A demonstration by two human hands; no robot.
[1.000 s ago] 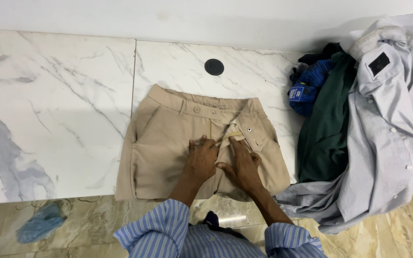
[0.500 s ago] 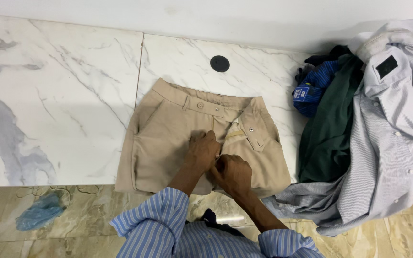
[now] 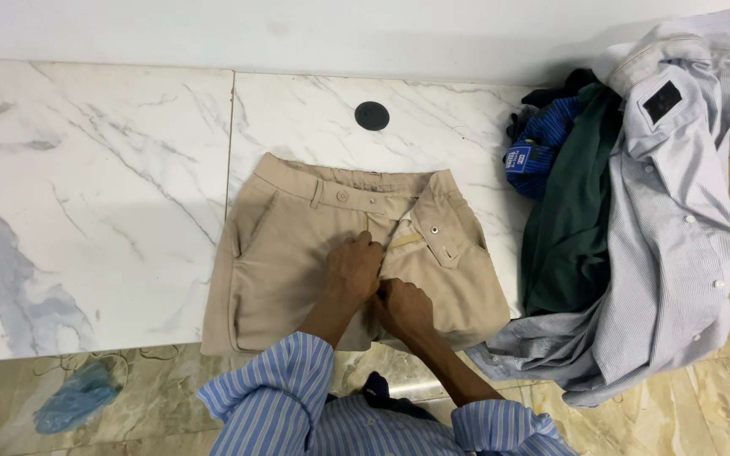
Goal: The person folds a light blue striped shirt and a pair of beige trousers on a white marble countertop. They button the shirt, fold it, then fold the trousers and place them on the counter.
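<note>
Two hands, left (image 3: 353, 269), right (image 3: 404, 306), seemingly pinching one beige trousers (image 3: 280, 253) fly, four heaped garments (image 3: 627, 219).

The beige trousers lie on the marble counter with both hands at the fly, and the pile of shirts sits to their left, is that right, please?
Not quite: the pile of shirts sits to the right of the beige trousers, not the left, as the head view shows. The rest holds: the trousers lie on the marble counter, with the left hand and right hand at the fly.
</note>
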